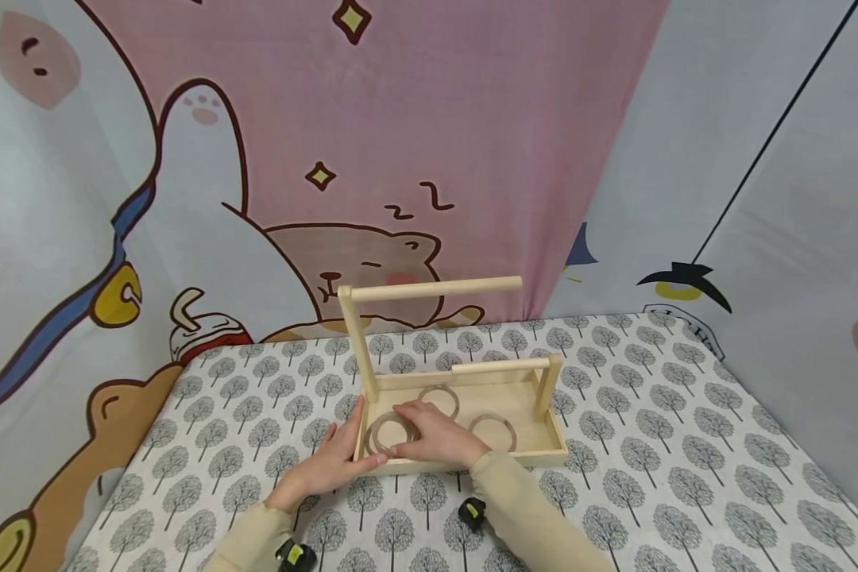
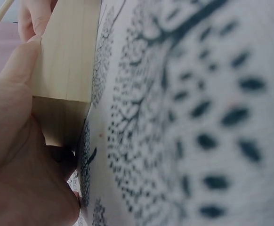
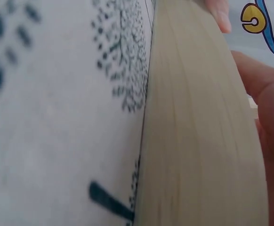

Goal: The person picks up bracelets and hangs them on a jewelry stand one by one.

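Observation:
A pale wooden tray [image 1: 465, 461] holds several brownish rings. A tall post with a long bar [image 1: 436, 287] rises at its left end, and a short post with a lower bar [image 1: 500, 365] at its right. My left hand [image 1: 329, 465] rests at the tray's front left corner, thumb over the front rim and fingers along the left side. Inside the tray, my right hand [image 1: 432, 433] pinches the upper of two overlapping rings [image 1: 377, 435] by its right edge. A second ring [image 1: 456, 395] lies behind that hand; another ring [image 1: 515, 433] is to its right.
The tray stands on a table covered by a white cloth [image 1: 651, 429] printed with trees. Behind it hangs a pink and white curtain [image 1: 486, 159] with cartoon animals. A small black device [image 1: 296, 554] is on the left wrist, and a similar device [image 1: 472, 512] on the right.

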### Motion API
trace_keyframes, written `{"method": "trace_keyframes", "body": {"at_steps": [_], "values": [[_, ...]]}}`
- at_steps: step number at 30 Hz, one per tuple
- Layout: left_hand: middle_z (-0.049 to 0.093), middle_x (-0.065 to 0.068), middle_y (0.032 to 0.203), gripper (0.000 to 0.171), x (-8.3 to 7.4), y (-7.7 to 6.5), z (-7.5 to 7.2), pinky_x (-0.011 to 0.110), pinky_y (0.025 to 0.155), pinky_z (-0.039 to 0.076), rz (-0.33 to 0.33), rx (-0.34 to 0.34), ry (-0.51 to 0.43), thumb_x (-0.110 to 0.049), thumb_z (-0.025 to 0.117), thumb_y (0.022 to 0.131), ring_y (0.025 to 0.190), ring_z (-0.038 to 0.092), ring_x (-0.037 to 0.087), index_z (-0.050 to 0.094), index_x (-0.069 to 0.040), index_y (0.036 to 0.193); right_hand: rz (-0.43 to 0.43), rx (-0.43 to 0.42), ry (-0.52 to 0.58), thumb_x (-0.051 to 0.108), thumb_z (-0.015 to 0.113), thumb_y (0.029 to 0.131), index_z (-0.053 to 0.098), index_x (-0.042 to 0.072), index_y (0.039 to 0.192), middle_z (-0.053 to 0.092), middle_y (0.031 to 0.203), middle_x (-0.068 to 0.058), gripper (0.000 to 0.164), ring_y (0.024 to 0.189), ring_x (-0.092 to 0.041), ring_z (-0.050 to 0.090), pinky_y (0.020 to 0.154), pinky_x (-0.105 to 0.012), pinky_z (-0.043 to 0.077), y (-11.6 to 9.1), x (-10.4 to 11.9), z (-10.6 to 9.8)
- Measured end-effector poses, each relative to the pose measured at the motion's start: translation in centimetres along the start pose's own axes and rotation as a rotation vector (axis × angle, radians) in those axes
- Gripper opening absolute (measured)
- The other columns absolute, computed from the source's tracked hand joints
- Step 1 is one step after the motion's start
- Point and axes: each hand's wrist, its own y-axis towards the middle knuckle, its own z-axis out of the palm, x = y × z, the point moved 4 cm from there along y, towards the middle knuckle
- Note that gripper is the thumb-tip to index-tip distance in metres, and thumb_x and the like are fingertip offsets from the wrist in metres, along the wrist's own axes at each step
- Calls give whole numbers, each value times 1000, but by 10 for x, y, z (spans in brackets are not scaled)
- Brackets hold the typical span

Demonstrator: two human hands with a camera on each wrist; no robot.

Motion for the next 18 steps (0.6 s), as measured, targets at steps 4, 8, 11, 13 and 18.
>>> {"method": "trace_keyframes", "body": {"at_steps": [4,8,11,13,18], "values": [[9,21,156,102,-1,-1,0,67,109,-1,8,-11,-3,-46,59,93,141,19,37,-8,7,150,7,-15,-9,45,75,79,48,-2,139,51,138,-15,80,124,-30,47,106,-42,38,3,1,2],[11,23,155,101,-1,0,0,69,108,-1,20,-16,-8,-44,59,94,140,19,39,-7,8,149,21,-28,-25,42,78,77,51,-2,137,53,134,-14,79,122,-29,48,105,-41,39,6,2,4],[10,23,156,101,-1,0,0,69,108,-2,21,-10,-10,-44,59,94,141,18,38,-8,8,149,40,-31,-27,40,79,77,52,-1,136,53,134,-13,76,122,-28,48,105,-40,39,8,2,5],[9,23,156,100,-1,1,0,68,108,-3,21,-7,-14,-44,58,94,141,17,38,-8,8,149,49,-34,-28,39,79,78,53,0,136,54,133,-13,75,122,-27,48,105,-39,39,9,1,5],[9,23,156,100,-1,0,0,67,108,-3,20,-3,-19,-44,58,94,141,17,37,-8,8,149,38,-47,-40,39,82,74,55,0,134,57,130,-11,76,119,-26,51,104,-37,40,10,0,6]]}}
